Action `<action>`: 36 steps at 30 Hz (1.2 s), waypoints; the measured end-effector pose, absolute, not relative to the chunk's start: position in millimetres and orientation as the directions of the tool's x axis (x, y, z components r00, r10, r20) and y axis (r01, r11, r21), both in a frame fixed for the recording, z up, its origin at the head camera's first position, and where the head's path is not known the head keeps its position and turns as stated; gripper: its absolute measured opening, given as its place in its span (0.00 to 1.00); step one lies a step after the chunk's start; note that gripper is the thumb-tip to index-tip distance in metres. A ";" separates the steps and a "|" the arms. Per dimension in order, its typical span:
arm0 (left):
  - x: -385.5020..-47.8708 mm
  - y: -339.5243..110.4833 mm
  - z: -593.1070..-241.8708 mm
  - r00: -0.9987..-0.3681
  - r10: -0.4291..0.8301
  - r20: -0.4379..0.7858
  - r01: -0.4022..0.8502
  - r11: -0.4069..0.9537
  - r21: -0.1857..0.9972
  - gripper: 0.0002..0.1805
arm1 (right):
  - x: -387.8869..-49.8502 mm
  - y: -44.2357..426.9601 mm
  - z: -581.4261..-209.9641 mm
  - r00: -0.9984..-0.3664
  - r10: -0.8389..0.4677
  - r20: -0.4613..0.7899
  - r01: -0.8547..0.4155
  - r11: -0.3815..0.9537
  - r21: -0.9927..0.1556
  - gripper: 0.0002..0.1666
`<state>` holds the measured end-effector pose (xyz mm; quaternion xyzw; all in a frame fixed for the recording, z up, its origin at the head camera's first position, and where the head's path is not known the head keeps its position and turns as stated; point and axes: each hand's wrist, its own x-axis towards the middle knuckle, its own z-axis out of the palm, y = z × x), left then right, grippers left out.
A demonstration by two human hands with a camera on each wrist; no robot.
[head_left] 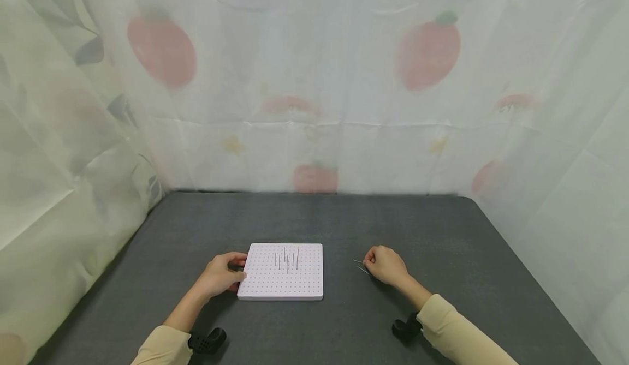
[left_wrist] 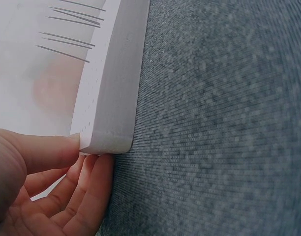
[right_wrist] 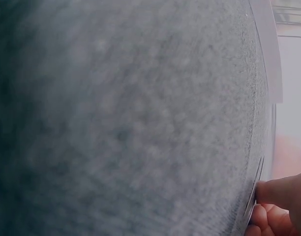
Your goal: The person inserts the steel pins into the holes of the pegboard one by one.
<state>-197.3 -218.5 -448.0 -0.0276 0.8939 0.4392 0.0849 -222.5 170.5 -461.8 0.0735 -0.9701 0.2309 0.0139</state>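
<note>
A white board with rows of small holes (head_left: 280,286) lies on the table, with several thin metal pins (left_wrist: 67,39) standing upright in its far half. At the board's left edge, my left hand (head_left: 218,275) grips the rim, thumb on the upper edge and fingers against the side. To the right of the board, my right hand (head_left: 385,265) is low over the table. Its thumb and fingers pinch a thin metal pin (head_left: 358,261) that points left. A second pin (head_left: 363,270) lies just below it, partly hidden by the hand.
The dark grey fabric-covered table (head_left: 304,332) reaches back to a pale curtain (head_left: 314,81) with fruit prints. Another curtain (head_left: 64,201) hangs along the left side. Black wrist devices (head_left: 208,341) sit by both cuffs.
</note>
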 end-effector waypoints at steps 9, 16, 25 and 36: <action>-197.0 -217.4 -445.4 -0.985 0.033 -0.167 -0.112 0.609 0.785 0.27 | -221.4 172.3 -460.9 -0.976 -0.187 0.106 -0.215 0.862 -0.460 0.05; -195.9 -217.4 -443.6 -0.985 0.032 -0.171 -0.118 0.603 0.789 0.27 | -222.5 175.1 -461.2 -0.979 -0.186 0.086 -0.204 0.846 -0.493 0.04; -196.4 -218.3 -445.7 -0.984 0.032 -0.176 -0.121 0.607 0.785 0.27 | -222.6 172.9 -458.5 -0.977 -0.200 0.080 -0.213 0.845 -0.491 0.04; -196.7 -217.8 -446.6 -0.984 0.034 -0.176 -0.121 0.598 0.792 0.27 | -225.9 162.2 -452.3 -0.968 -0.216 0.131 -0.252 0.817 -0.518 0.04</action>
